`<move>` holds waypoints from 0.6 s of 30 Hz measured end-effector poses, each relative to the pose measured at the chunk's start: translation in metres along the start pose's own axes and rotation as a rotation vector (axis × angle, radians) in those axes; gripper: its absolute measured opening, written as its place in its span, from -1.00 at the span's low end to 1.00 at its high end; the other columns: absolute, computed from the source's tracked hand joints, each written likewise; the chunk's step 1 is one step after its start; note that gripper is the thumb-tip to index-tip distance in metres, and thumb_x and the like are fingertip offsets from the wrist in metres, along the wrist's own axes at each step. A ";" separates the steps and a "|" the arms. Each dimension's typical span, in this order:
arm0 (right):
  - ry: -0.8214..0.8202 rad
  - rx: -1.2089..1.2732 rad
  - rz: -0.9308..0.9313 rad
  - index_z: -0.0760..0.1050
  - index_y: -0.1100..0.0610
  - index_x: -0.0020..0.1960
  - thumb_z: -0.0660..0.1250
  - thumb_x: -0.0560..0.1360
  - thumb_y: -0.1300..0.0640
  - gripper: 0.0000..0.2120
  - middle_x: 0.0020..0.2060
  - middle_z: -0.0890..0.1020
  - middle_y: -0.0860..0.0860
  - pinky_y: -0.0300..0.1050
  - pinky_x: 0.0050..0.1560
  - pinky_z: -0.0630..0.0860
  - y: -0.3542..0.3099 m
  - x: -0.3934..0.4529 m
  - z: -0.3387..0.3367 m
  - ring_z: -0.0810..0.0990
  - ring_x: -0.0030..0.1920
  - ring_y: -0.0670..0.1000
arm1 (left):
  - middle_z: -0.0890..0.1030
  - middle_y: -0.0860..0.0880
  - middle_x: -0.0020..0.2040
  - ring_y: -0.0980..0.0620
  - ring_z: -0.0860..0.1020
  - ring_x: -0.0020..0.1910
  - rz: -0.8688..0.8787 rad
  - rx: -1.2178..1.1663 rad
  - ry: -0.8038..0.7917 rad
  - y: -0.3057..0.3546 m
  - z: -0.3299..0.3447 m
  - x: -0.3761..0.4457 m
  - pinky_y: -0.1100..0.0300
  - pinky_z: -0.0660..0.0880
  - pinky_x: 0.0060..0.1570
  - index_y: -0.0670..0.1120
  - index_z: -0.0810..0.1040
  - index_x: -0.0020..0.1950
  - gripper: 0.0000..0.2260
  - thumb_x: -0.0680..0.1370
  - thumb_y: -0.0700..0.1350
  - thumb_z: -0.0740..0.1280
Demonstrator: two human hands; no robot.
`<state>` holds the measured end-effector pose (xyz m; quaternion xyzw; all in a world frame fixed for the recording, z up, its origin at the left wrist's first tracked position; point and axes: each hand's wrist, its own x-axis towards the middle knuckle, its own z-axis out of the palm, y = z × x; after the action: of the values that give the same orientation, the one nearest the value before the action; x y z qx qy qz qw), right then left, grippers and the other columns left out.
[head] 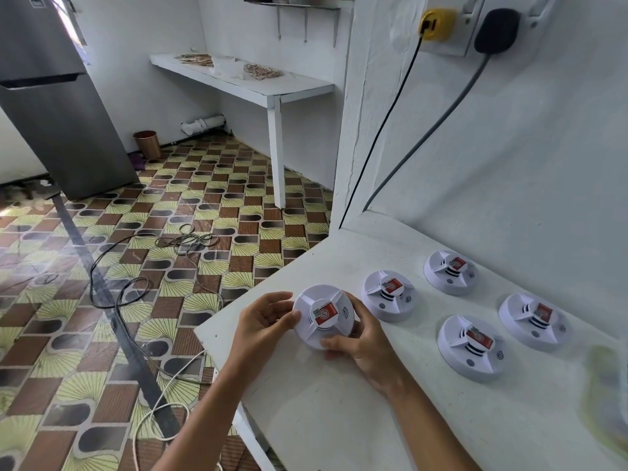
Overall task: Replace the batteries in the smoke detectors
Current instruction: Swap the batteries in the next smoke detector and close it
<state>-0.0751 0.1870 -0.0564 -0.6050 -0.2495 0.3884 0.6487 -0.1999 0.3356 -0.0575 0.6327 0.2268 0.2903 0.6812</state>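
**Smoke detector, held at worktop corner**

Smoke detector (323, 316): white, round, red label on its centre; tilted, lifted just above the near-left corner of the white worktop (339, 419). Left hand (265, 321): fingers curled against its left rim. Right hand (360, 345): thumb on the lower rim, fingers wrapped behind the right edge. Four more detectors (387, 295) lie flat to the right, in two rows. On the wall: yellow plug (435, 23), black plug (496, 30), cables hanging down.
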 end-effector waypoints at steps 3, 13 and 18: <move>-0.003 0.004 -0.004 0.42 -0.05 0.30 0.52 0.25 0.28 -0.32 0.16 0.59 0.08 -0.04 -0.13 0.62 0.000 0.000 0.000 0.61 0.11 0.07 | 0.70 -0.15 -0.05 -0.07 0.67 -0.04 -0.001 -0.002 0.002 -0.001 -0.001 0.000 0.19 0.60 -0.07 -0.18 0.58 0.14 -0.71 0.43 -0.23 0.45; -0.045 0.107 0.067 0.43 -0.03 0.31 0.48 0.32 -0.07 -0.41 0.14 0.62 0.07 0.08 -0.07 0.61 -0.005 0.003 0.000 0.63 0.13 0.11 | 0.70 -0.17 -0.04 -0.07 0.66 -0.03 -0.016 -0.028 0.008 -0.002 -0.002 0.002 0.21 0.59 -0.07 -0.19 0.57 0.13 -0.72 0.43 -0.23 0.44; -0.039 0.032 0.045 0.41 -0.08 0.33 0.54 0.28 0.14 -0.33 0.17 0.59 0.09 0.02 -0.08 0.61 0.000 0.004 -0.002 0.60 0.15 0.11 | 0.70 -0.16 -0.05 -0.06 0.67 -0.04 -0.005 -0.002 0.005 -0.002 -0.001 0.002 0.20 0.59 -0.08 -0.19 0.58 0.13 -0.73 0.44 -0.24 0.44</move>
<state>-0.0710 0.1894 -0.0578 -0.5923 -0.2420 0.4188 0.6444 -0.1991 0.3377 -0.0595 0.6306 0.2299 0.2903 0.6821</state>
